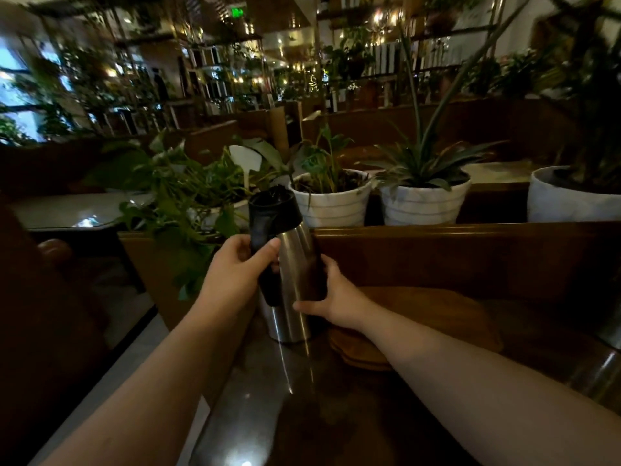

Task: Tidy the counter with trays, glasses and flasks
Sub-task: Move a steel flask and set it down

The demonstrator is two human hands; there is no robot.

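A tall steel flask (291, 317) with a black lid and black handle stands on the dark counter (302, 415), its base touching the surface. My left hand (235, 270) grips the black handle on the flask's left side, thumb across the front. My right hand (336, 297) wraps the flask's right side lower down. Right of the flask lies a stack of round wooden trays (420, 317), partly hidden by my right forearm. At the far right edge another steel vessel (601, 375) shows only in part.
A wooden ledge (470, 237) runs behind the counter, carrying white pots with plants (331, 203), (424, 201), (571, 196). Leafy stems (181, 210) hang over the counter's left end. The floor drops away at the left. Dim dining booths fill the background.
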